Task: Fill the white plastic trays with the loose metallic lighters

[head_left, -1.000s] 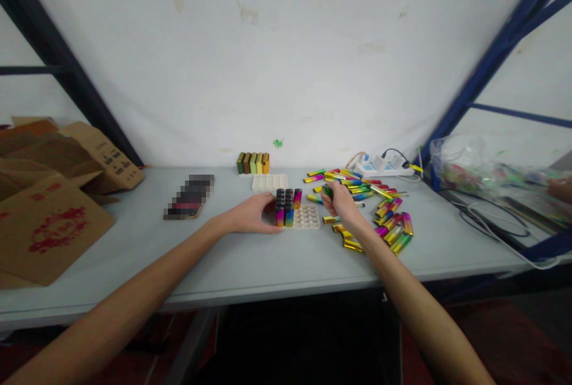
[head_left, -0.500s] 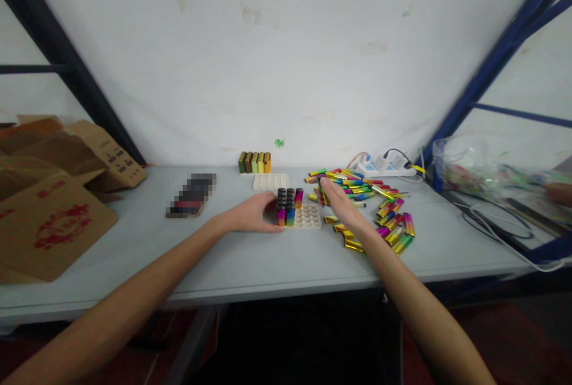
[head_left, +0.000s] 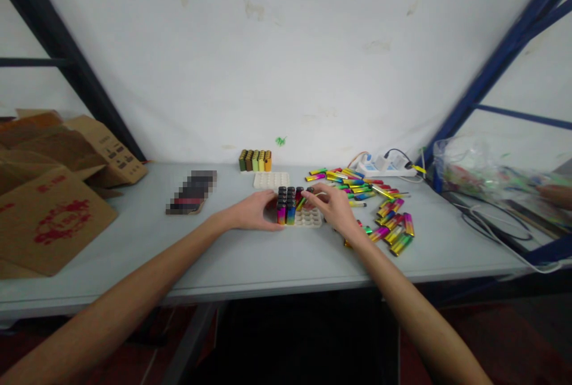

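Table (head_left: 232,266): grey; spreads under the tray (head_left: 308,219) and well out to either side.
Cardboard boxes (head_left: 71,206): heaped, flaps bent; far left of the tray.
Dark object (head_left: 192,192): lies left of the tray, well apart; pixelated, cannot tell what kind.
Second tray (head_left: 271,180): white; lies flat behind the tray, a little to the left.
Block of lighters (head_left: 255,161): green, brown, yellow and orange; stands behind the tray, farther back than the second one.
Power strip (head_left: 388,168): white, plugs in place; lies behind the tray and to the right.
Plastic bag (head_left: 465,158): see-through, crumpled; far right of the tray.
Loose lighters (head_left: 393,224): shiny, many-coloured; lie scattered right of the tray, partly hidden by the right hand (head_left: 333,206) and forearm.
Upright lighters (head_left: 291,213): dark tops up; stand in the left part of the tray, blocking the way across from the left hand (head_left: 254,211) to the bare right part.
Tilted lighter (head_left: 301,202): gold and green; leans above the right part of the tray, close beside the upright ones.
Left hand's pose: bent around the left end of the tray, thumb in front, fingers behind, well apart; cannot tell whether gripping.
Right hand's pose: reaches in from the right of the tray, palm down, thumb and fingertips pinched on the tilted lighter.
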### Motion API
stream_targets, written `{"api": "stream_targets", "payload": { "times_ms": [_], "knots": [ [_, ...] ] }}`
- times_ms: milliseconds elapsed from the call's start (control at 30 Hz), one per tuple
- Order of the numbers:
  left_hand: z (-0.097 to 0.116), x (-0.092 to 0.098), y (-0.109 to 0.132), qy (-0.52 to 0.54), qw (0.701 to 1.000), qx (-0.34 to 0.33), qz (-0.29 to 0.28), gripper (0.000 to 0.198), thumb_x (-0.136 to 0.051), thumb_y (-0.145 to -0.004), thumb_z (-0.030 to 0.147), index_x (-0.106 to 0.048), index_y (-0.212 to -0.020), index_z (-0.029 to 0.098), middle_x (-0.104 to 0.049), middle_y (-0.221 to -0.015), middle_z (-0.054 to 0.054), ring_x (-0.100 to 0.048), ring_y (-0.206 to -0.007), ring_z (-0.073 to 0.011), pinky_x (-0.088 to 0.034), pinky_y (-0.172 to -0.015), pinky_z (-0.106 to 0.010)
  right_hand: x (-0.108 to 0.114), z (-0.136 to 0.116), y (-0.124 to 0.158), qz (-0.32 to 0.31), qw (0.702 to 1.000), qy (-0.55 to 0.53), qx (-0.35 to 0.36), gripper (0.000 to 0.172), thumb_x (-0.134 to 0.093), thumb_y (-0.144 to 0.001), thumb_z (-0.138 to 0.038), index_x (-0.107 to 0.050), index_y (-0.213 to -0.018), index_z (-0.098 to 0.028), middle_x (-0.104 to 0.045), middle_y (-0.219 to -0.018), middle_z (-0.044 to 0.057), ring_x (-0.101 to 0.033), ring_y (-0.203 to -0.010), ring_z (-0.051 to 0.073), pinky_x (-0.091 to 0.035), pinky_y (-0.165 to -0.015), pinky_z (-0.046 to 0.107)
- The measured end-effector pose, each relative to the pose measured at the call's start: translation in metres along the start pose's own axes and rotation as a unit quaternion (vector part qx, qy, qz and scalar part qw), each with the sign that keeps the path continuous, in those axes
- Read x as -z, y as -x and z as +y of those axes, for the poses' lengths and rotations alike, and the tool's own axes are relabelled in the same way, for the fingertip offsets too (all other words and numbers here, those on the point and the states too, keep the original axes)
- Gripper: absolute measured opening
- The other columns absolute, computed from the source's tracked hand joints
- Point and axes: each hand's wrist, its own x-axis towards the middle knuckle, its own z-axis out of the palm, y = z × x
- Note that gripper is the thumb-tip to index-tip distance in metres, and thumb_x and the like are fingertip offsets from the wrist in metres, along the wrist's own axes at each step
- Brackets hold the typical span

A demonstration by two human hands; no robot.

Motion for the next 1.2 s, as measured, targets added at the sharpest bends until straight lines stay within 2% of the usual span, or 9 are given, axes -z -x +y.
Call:
{"api": "stream_targets", "payload": {
  "times_ms": [233, 367, 500, 633, 767, 867, 1033, 1100, 1200],
  "knots": [
    [0.002, 0.000, 0.000, -0.014, 1.000, 0.005, -0.004, 0.060, -0.081, -0.072, 0.052, -0.067, -0.118, 0.017, -0.072, -0.120, -0.011, -0.068, -0.108, -0.0324, -0.053, -0.100, -0.043, -0.009, 0.004, 0.001, 0.011, 0.993, 0.118, 0.016, 0.034, -0.065, -0.100, -0.043, -0.062, -0.075, -0.020, -0.076, -0.071, 0.004, -0.069, -0.064, 0.018, -0.042, -0.059, 0.024],
    [0.001, 0.000, -0.001, -0.015, 1.000, 0.005, -0.001, 0.061, -0.081, -0.072, 0.053, -0.066, -0.119, 0.016, -0.072, -0.119, -0.011, -0.068, -0.107, -0.0322, -0.054, -0.098, -0.043, -0.012, -0.002, -0.001, -0.015, 0.980, 0.199, 0.013, 0.027, -0.066, -0.101, -0.035, -0.064, -0.079, -0.019, -0.074, -0.068, 0.004, -0.067, -0.062, 0.017, -0.039, -0.060, 0.025],
    [0.000, -0.001, -0.001, -0.017, 1.000, 0.015, 0.006, 0.063, -0.082, -0.070, 0.055, -0.067, -0.117, 0.016, -0.072, -0.118, -0.012, -0.068, -0.107, -0.0331, -0.054, -0.095, -0.043, -0.018, -0.001, 0.000, -0.054, 0.958, 0.280, 0.041, 0.021, -0.065, -0.102, -0.031, -0.067, -0.085, -0.017, -0.073, -0.081, 0.008, -0.066, -0.071, 0.018, -0.040, -0.066, 0.027],
    [0.001, 0.000, 0.000, -0.020, 0.999, 0.027, 0.000, 0.059, -0.082, -0.070, 0.055, -0.067, -0.112, 0.016, -0.073, -0.113, -0.011, -0.068, -0.102, -0.0319, -0.054, -0.092, -0.042, -0.013, 0.007, -0.001, -0.078, 0.954, 0.276, 0.093, 0.020, -0.063, -0.103, -0.030, -0.071, -0.092, -0.016, -0.071, -0.092, 0.009, -0.065, -0.083, 0.019, -0.045, -0.077, 0.028],
    [0.002, 0.001, 0.000, -0.020, 1.000, 0.017, 0.003, 0.058, -0.081, -0.072, 0.054, -0.066, -0.112, 0.016, -0.072, -0.114, -0.011, -0.067, -0.103, -0.0313, -0.053, -0.094, -0.042, 0.020, 0.015, -0.007, -0.075, 0.960, 0.249, 0.108, 0.018, -0.064, -0.102, -0.030, -0.075, -0.098, -0.016, -0.074, -0.098, 0.010, -0.067, -0.090, 0.021, -0.047, -0.084, 0.029],
    [0.002, 0.001, -0.001, -0.036, 0.999, 0.022, 0.001, 0.058, -0.081, -0.071, 0.058, -0.067, -0.107, 0.015, -0.071, -0.111, -0.012, -0.067, -0.100, -0.0321, -0.054, -0.092, -0.043, 0.060, 0.028, -0.012, -0.092, 0.952, 0.286, 0.053, 0.017, -0.062, -0.100, -0.021, -0.078, -0.098, -0.016, -0.078, -0.099, 0.011, -0.070, -0.086, 0.022, -0.049, -0.081, 0.030],
    [-0.002, 0.000, -0.001, -0.051, 0.998, 0.029, -0.009, 0.060, -0.080, -0.072, 0.060, -0.065, -0.108, 0.015, -0.070, -0.114, -0.014, -0.066, -0.102, -0.0326, -0.054, -0.090, -0.042, 0.124, 0.069, -0.010, -0.084, 0.921, 0.379, -0.018, 0.023, -0.061, -0.093, -0.011, -0.080, -0.106, -0.015, -0.079, -0.110, 0.015, -0.073, -0.102, 0.027, -0.052, -0.094, 0.034],
    [-0.004, -0.001, -0.001, -0.052, 0.998, 0.029, -0.008, 0.059, -0.080, -0.072, 0.060, -0.064, -0.108, 0.016, -0.069, -0.112, -0.013, -0.066, -0.102, -0.0323, -0.054, -0.090, -0.043, 0.138, 0.085, -0.008, -0.107, 0.911, 0.395, -0.041, 0.024, -0.063, -0.092, -0.013, -0.080, -0.109, -0.014, -0.078, -0.115, 0.016, -0.072, -0.107, 0.029, -0.052, -0.097, 0.036],
    [-0.004, -0.001, -0.001, -0.049, 0.998, 0.026, -0.010, 0.058, -0.080, -0.072, 0.059, -0.064, -0.107, 0.016, -0.069, -0.111, -0.013, -0.066, -0.100, -0.0321, -0.054, -0.089, -0.044, 0.145, 0.102, -0.005, -0.148, 0.905, 0.394, -0.062, 0.028, -0.065, -0.091, -0.015, -0.078, -0.116, -0.015, -0.076, -0.122, 0.015, -0.071, -0.113, 0.029, -0.052, -0.099, 0.037]
  ]
}}
